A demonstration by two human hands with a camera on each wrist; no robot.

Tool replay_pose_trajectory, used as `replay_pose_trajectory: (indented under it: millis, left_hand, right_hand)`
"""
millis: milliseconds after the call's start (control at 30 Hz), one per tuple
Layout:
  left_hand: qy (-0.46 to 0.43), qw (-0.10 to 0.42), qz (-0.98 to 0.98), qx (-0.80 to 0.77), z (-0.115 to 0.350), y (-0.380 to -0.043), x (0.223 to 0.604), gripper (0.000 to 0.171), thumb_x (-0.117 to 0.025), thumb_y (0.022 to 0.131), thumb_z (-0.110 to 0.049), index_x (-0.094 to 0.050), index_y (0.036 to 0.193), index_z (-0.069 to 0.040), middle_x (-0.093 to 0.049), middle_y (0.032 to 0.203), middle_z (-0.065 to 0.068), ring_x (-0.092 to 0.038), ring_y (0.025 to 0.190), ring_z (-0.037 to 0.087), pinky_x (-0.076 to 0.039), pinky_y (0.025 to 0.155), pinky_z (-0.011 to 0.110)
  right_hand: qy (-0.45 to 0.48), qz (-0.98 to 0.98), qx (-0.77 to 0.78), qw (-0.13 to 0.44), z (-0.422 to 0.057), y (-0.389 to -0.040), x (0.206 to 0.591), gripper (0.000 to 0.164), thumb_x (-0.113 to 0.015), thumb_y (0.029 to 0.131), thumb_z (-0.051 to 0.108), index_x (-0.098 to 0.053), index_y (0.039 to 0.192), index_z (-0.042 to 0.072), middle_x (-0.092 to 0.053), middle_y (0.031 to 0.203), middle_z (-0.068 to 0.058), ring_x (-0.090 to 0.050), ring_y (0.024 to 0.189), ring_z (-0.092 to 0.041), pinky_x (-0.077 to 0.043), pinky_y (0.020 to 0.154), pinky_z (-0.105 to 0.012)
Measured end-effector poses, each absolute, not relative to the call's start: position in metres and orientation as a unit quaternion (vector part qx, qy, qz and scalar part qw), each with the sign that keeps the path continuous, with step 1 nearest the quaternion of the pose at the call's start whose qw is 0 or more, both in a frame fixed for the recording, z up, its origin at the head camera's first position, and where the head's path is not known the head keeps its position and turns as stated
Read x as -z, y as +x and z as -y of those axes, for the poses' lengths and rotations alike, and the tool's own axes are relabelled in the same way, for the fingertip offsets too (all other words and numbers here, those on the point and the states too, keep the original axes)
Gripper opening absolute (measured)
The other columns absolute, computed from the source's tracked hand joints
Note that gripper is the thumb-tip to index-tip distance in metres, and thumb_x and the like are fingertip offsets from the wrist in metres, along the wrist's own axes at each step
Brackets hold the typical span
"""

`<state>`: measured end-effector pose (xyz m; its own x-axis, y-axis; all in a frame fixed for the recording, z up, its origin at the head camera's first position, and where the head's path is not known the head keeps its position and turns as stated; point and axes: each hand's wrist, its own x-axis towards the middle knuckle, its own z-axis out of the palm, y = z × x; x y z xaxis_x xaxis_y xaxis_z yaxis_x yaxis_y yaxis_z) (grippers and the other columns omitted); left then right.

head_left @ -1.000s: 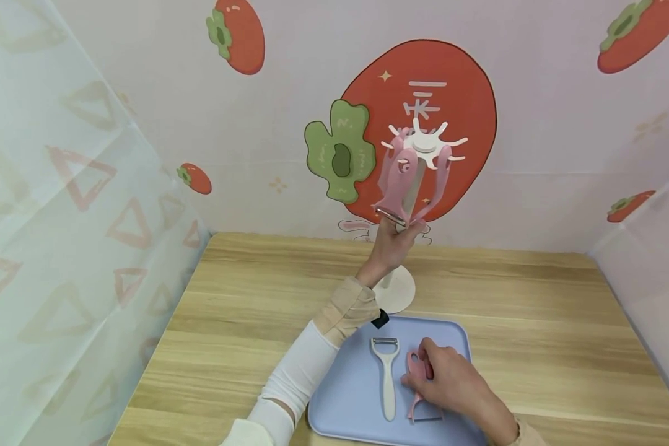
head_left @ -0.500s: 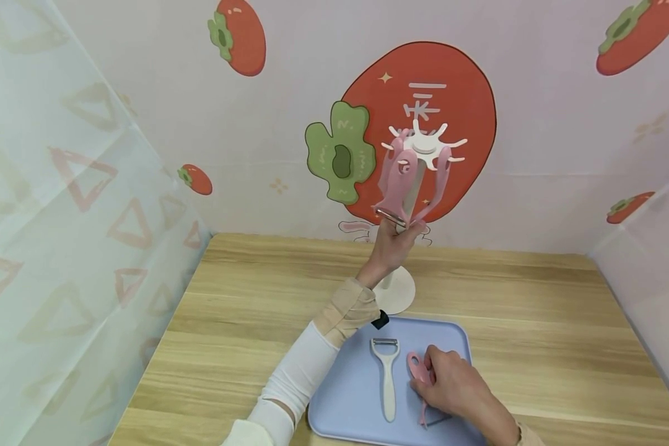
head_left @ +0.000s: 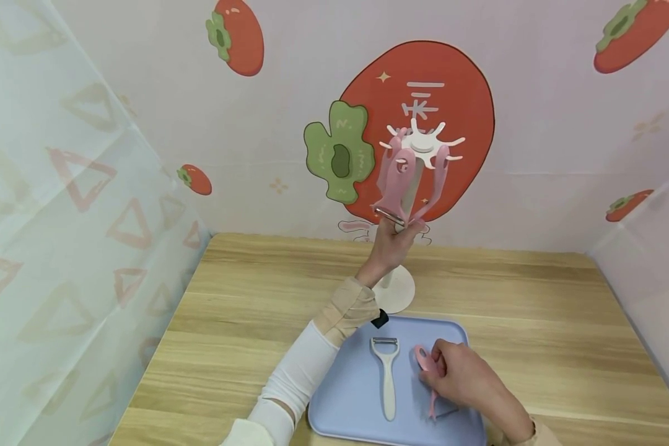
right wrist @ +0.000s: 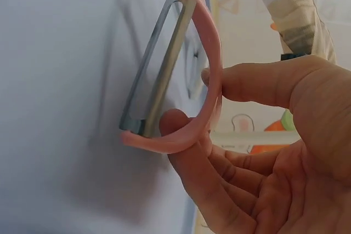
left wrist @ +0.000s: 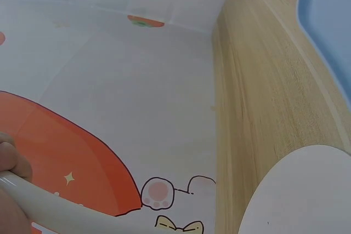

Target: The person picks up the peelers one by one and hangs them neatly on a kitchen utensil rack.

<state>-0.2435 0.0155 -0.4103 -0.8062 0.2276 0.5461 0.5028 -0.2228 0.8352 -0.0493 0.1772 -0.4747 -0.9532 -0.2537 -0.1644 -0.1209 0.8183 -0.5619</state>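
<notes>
My left hand point(head_left: 389, 251) grips the pole of a white hook rack point(head_left: 422, 145); the left wrist view shows fingers point(left wrist: 11, 160) wrapped on the white pole point(left wrist: 66, 212). Several pink peelers point(head_left: 398, 183) hang from the rack's hooks. Over the blue tray point(head_left: 342, 399), my right hand point(head_left: 468, 375) pinches another pink peeler point(head_left: 427, 360) between thumb and fingers. In the right wrist view this peeler point(right wrist: 211, 42) is tilted, its metal blade point(right wrist: 167, 64) facing the tray and casting a shadow there. A white peeler point(head_left: 388, 384) lies on the tray, left of my right hand.
The rack's round white base point(head_left: 402, 297) stands on the wooden table point(head_left: 245, 310), just behind the tray. My left forearm point(head_left: 301, 365) crosses over the tray's left side. A patterned back wall point(head_left: 256, 136) rises close behind the rack.
My right hand has shifted to the right with the pink peeler, which has turned and tilted off the tray's surface. The left hand keeps its grip on the pole.
</notes>
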Motion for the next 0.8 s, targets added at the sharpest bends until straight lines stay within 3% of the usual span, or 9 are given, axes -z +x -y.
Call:
replay_pose_trajectory:
  millis: [267,633,800]
  left_hand:
    - [-0.308,0.101,0.608,0.725,-0.016,-0.244,0.409,0.054,-0.058,0.098,0.000,-0.041,0.149,-0.002,-0.037,0.055,-0.001,-0.033,0.045,0.014,-0.029,0.047,0.028]
    - [-0.289,0.095,0.618,0.725,-0.016,-0.242,0.410,0.048,-0.058,0.097,-0.003,-0.047,0.144,-0.001,-0.035,0.056,-0.002,-0.031,0.046,0.014,-0.030,0.049,0.029]
    - [-0.298,0.094,0.604,0.733,-0.016,-0.242,0.412,0.054,-0.057,0.096,-0.001,-0.043,0.148,-0.001,-0.033,0.052,-0.002,-0.029,0.043,0.014,-0.030,0.048,0.028]
  right_hand:
    - [-0.129,-0.934,0.322,0.088,-0.194,-0.060,0.459,0.024,-0.084,0.082,0.021,-0.064,0.091,0.010,-0.057,0.069,0.009,-0.050,0.054,-0.001,-0.044,0.046,-0.023]
    - [-0.140,-0.921,0.356,0.070,-0.207,-0.073,0.440,0.024,-0.082,0.083,0.015,-0.066,0.098,0.006,-0.062,0.073,0.007,-0.059,0.058,-0.004,-0.050,0.049,-0.024]
    - [-0.161,-0.907,0.383,0.067,-0.212,-0.078,0.434,0.026,-0.082,0.084,0.012,-0.065,0.101,0.004,-0.063,0.076,0.003,-0.062,0.062,-0.005,-0.053,0.052,-0.025]
